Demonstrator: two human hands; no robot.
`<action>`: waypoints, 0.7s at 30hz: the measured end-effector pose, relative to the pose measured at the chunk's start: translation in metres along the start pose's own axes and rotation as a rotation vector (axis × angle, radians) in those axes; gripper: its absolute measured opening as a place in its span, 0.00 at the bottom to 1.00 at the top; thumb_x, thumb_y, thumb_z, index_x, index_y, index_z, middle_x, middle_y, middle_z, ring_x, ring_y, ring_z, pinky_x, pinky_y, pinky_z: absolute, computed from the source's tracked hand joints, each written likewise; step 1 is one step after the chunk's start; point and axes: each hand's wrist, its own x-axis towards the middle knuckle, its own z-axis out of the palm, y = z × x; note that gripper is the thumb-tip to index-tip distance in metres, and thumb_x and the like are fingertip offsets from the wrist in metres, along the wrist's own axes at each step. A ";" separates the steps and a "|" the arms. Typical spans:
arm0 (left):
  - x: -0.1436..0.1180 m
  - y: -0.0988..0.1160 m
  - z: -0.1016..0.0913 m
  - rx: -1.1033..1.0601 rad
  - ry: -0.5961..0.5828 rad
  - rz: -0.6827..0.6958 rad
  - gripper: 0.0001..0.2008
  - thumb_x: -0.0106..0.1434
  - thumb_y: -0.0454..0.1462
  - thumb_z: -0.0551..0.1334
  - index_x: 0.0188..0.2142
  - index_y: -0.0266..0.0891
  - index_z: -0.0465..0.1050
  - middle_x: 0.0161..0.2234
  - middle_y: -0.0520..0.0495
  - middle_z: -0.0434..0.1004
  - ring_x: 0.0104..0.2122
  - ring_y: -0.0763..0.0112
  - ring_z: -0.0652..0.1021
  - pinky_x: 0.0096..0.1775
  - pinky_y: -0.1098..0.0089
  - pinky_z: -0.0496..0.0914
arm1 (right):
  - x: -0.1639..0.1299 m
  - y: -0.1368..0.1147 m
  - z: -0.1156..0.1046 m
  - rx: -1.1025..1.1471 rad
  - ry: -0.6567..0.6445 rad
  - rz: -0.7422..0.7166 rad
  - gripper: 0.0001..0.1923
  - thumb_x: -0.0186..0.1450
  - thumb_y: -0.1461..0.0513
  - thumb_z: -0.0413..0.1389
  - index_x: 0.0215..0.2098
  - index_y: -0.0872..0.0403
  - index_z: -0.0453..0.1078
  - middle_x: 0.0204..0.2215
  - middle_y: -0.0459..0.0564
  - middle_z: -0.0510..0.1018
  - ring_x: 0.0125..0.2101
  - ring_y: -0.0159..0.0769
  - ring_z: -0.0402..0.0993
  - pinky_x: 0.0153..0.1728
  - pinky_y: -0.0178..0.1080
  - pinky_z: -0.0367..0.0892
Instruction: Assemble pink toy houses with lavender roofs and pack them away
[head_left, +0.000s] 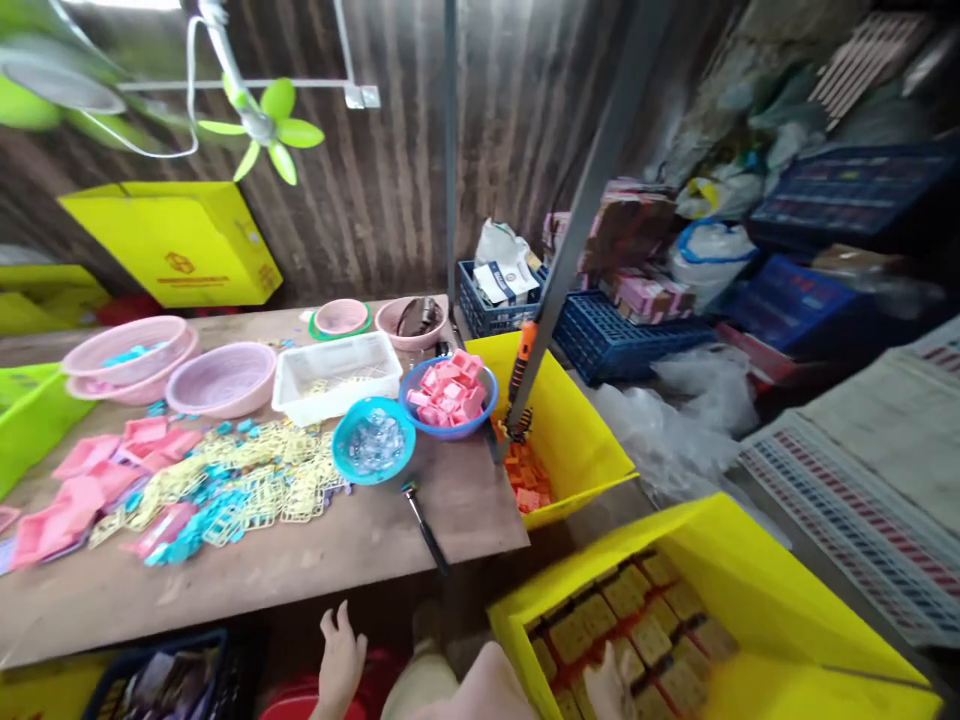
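My left hand (343, 652) is held in the air just below the table's front edge, with its fingers apart and nothing in them. My right hand (606, 684) reaches down into a yellow box (795, 590) at the lower right. Its fingers look loosely stretched over the flat yellow blocks (651, 640) packed in rows there; the hand is slightly blurred, and I see no block lifted in it. Closest to my left hand on the table lies a black-handled tool (427, 535), beside a turquoise bowl (341, 455) of clear pieces.
On the table (300, 560) lie pink, cream and blue plastic parts. Pink basins (221, 380), a white tray (337, 405) and a blue bowl of pink pieces (454, 395) stand behind. A slanted metal post (577, 230) rises at the table's corner, beside another yellow box (577, 460).
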 end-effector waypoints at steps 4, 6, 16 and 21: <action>0.002 -0.010 -0.001 -0.031 0.023 -0.070 0.22 0.62 0.30 0.48 0.57 0.31 0.52 0.58 0.27 0.48 0.46 0.57 0.76 0.43 0.64 0.70 | 0.011 -0.033 0.005 -0.018 0.001 -0.068 0.31 0.55 0.66 0.47 0.57 0.69 0.57 0.61 0.73 0.52 0.61 0.52 0.51 0.54 0.46 0.59; 0.003 -0.010 -0.006 -0.079 0.024 -0.114 0.22 0.61 0.29 0.49 0.56 0.31 0.52 0.58 0.27 0.49 0.46 0.56 0.76 0.43 0.63 0.70 | 0.016 -0.052 0.006 -0.015 0.012 -0.135 0.30 0.56 0.66 0.47 0.56 0.69 0.57 0.61 0.73 0.51 0.61 0.52 0.50 0.55 0.46 0.57; 0.046 0.011 -0.041 -0.380 0.004 -0.284 0.23 0.62 0.33 0.49 0.57 0.30 0.51 0.58 0.28 0.49 0.46 0.55 0.75 0.44 0.62 0.68 | 0.023 -0.180 0.025 0.045 0.053 -0.584 0.27 0.56 0.62 0.44 0.54 0.62 0.58 0.59 0.66 0.56 0.60 0.51 0.54 0.54 0.47 0.60; 0.115 0.038 -0.053 -0.592 0.038 -0.286 0.24 0.60 0.34 0.54 0.55 0.28 0.54 0.54 0.31 0.61 0.54 0.57 0.67 0.52 0.64 0.63 | 0.007 -0.229 0.044 0.004 0.025 -0.769 0.27 0.56 0.59 0.44 0.54 0.57 0.58 0.58 0.61 0.60 0.56 0.52 0.61 0.50 0.47 0.65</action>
